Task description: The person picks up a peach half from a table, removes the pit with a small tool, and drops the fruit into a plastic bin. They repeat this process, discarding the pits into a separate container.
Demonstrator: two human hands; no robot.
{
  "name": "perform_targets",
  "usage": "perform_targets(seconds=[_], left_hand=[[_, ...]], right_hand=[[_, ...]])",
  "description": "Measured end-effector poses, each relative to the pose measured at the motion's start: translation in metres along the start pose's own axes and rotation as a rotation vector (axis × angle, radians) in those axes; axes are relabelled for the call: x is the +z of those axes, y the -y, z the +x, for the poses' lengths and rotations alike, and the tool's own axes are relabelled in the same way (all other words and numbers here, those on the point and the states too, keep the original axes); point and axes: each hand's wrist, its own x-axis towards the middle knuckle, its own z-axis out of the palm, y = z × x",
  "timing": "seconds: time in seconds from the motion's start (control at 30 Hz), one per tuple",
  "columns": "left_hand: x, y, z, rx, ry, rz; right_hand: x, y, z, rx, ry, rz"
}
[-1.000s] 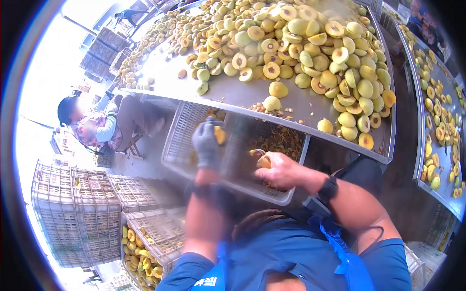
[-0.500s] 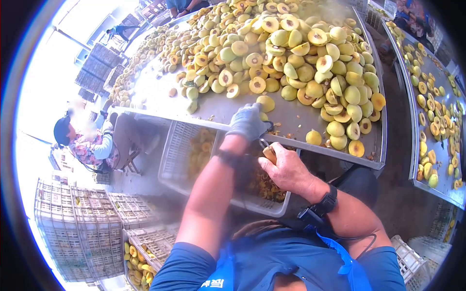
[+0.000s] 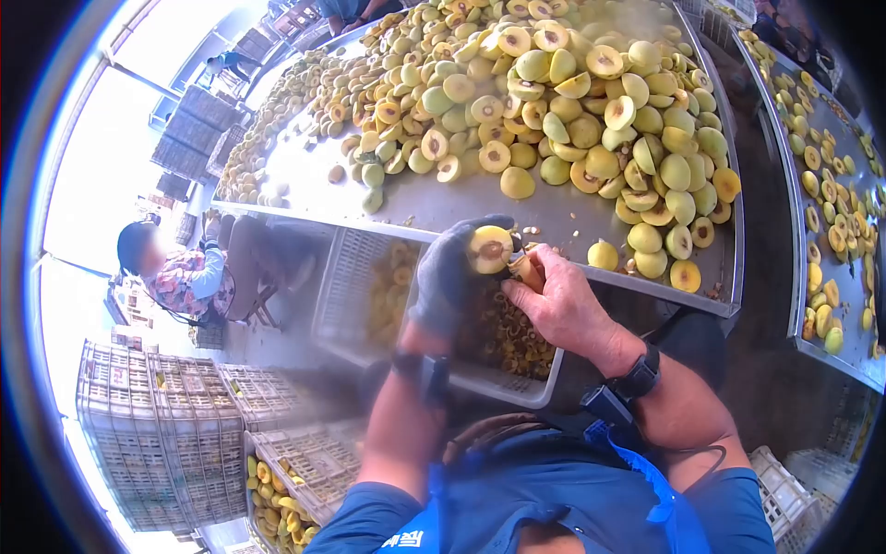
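Observation:
My left hand [image 3: 445, 277], in a grey glove, is closed around a peach half [image 3: 490, 249] with its cut face and brown pit hollow turned up. Beside it my bare right hand [image 3: 574, 305] grips a wooden-handled pitting tool [image 3: 527, 271]. The tool's metal end meets the side of the peach half and is mostly hidden. Both hands are over the front edge of the metal table [image 3: 406, 214]. Under them, a white crate [image 3: 531, 401] holds pits and scraps [image 3: 521, 342]. Peach halves [image 3: 591, 138] lie heaped on the table beyond my hands.
Another crate section [image 3: 346, 277] with peach halves stands left of the scraps. Stacked crates [image 3: 152, 434] rise at lower left. A seated person [image 3: 189, 277] is at the left. A second metal table [image 3: 844, 355] with peach halves runs along the right.
My left hand has picked up a peach half from the table's near edge and drawn it back to my right hand. The tool now meets the fruit.

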Motion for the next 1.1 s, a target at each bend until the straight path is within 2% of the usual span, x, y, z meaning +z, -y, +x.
perform_targets(seconds=[0.2,0.27,0.37,0.5,0.6,0.67,0.73,0.8,0.9,1.0,1.1], left_hand=[[0.006,-0.005,-0.019,-0.029,-0.063,-0.144],[0.009,0.001,-0.023,-0.01,-0.11,-0.157],[0.008,-0.001,-0.024,0.021,-0.13,0.024],[0.017,-0.007,-0.025,-0.092,-0.176,-0.35],[0.021,0.0,-0.028,-0.141,-0.176,-0.429],[0.025,-0.002,-0.029,-0.186,-0.209,-0.513],[0.032,0.002,-0.031,-0.184,-0.258,-0.52],[0.038,0.005,-0.031,-0.143,-0.308,-0.5],[0.045,0.001,-0.033,-0.095,-0.385,-0.476],[0.03,-0.001,-0.032,-0.105,-0.275,-0.403],[0.023,-0.01,-0.03,-0.116,-0.186,-0.353]], right_hand=[[0.007,-0.003,-0.005,-0.007,0.066,0.06],[0.003,0.006,-0.007,0.08,0.121,0.004],[0.004,0.008,-0.008,0.137,0.13,-0.038],[0.016,-0.003,-0.008,0.033,0.066,-0.037],[0.006,0.013,-0.011,0.507,0.35,0.544],[0.016,0.004,-0.01,0.31,0.268,0.434],[0.019,0.004,-0.011,0.313,0.276,0.49],[0.015,0.01,-0.012,0.511,0.361,0.715],[0.022,0.005,-0.011,0.427,0.27,0.558],[0.004,0.016,-0.007,0.537,0.398,0.581],[0.021,-0.008,-0.006,0.124,0.148,0.074]])
